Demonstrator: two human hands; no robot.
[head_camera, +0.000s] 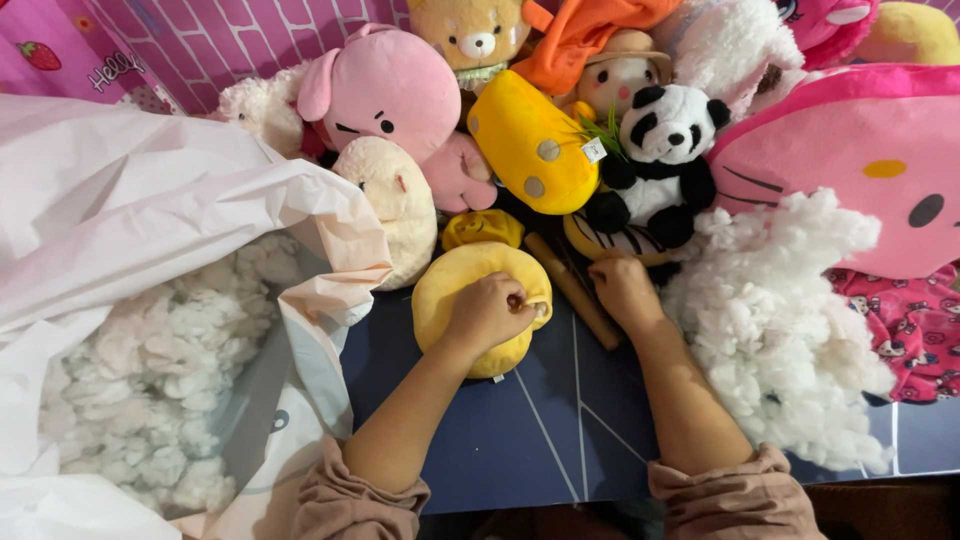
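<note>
Yellow plush lies centre on the dark mat, long axis approx 2-to-8 o'clock. Left hand sits on its 3 o'clock end, fingers curled, pinching fabric. Right hand at 3 o'clock, closed near wooden stick; can't tell if gripping. Stuffing pile further out.

The left hand grips the yellow plush toy (resting on the dark blue surface); the right hand rests beside loose white stuffing.
</note>
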